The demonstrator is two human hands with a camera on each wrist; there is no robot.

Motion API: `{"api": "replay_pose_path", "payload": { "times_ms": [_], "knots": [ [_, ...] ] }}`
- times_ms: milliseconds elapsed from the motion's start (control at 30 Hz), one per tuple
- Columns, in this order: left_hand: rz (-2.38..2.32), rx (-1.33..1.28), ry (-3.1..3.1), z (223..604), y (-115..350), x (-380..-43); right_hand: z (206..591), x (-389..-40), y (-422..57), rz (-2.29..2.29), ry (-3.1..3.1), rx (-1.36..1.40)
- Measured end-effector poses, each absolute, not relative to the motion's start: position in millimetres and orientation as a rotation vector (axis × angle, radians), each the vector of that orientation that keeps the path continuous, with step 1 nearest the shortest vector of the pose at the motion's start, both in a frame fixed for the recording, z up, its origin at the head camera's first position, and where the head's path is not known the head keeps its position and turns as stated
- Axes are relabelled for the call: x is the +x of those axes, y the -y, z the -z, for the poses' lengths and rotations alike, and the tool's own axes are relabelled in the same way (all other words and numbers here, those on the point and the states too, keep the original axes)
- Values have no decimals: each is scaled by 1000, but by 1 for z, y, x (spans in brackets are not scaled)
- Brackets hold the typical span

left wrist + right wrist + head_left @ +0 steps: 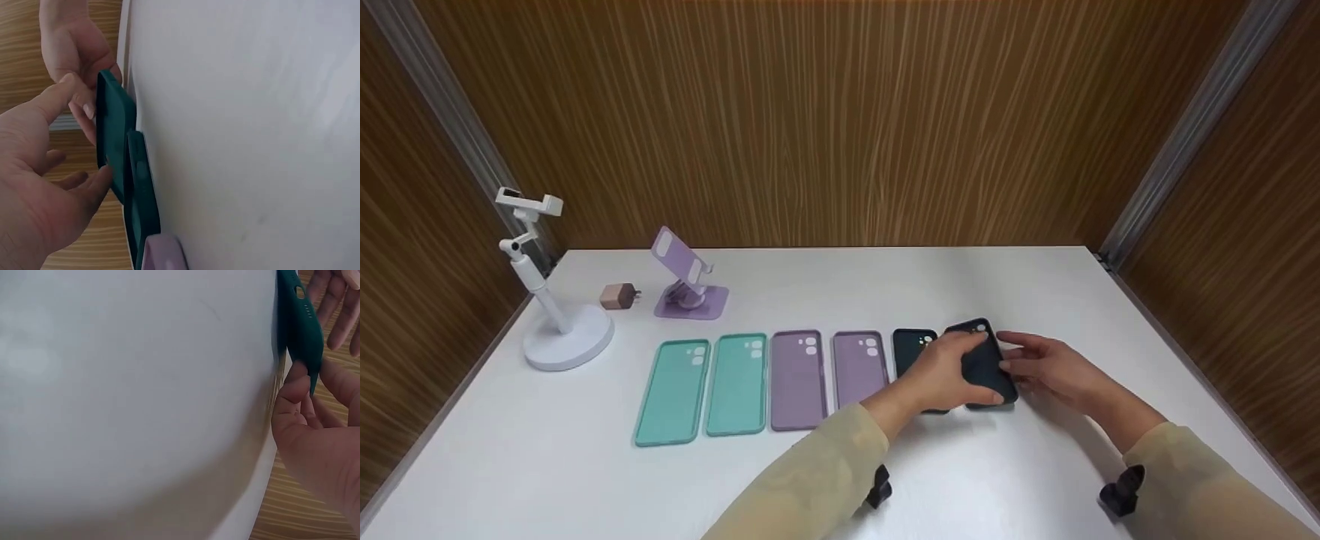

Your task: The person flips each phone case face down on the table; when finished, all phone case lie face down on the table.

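Observation:
A dark teal phone case (984, 367) is at the right end of a row of cases, its right side tilted up. My right hand (1054, 371) pinches its right edge between thumb and fingers, as the right wrist view shows at the case's end (306, 332). My left hand (949, 371) reaches over the case with fingers spread, one fingertip right at its surface (115, 135) in the left wrist view. Just left lies a second dark teal case (911, 349), partly hidden by my left hand and overlapping the first in the left wrist view.
Further left lie two purple cases (799, 382), one partly behind my left forearm, and two mint green cases (671, 394). Behind them stand a purple phone stand (690, 281), a pinkish charger plug (617, 296) and a white stand (570, 341). Wood-grain panels (840, 120) enclose the white table (585, 487).

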State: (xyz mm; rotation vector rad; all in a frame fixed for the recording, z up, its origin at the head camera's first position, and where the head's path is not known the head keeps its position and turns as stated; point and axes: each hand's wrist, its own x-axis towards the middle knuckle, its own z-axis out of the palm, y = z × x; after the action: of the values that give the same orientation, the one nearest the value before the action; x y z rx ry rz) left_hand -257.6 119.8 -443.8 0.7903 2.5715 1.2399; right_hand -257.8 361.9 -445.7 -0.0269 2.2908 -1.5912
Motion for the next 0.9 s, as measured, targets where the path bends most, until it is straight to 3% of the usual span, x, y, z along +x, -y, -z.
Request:
{"api": "replay_pose_path", "payload": {
  "times_ms": [267,900],
  "knots": [
    [-1386,561,-2405,442,-124,-254,445,-256,-362,1694,-2201,-25],
    [-1821,326,-1960,444,-125,-263,443,-262,-361,1813,-1924,-98]
  ]
}}
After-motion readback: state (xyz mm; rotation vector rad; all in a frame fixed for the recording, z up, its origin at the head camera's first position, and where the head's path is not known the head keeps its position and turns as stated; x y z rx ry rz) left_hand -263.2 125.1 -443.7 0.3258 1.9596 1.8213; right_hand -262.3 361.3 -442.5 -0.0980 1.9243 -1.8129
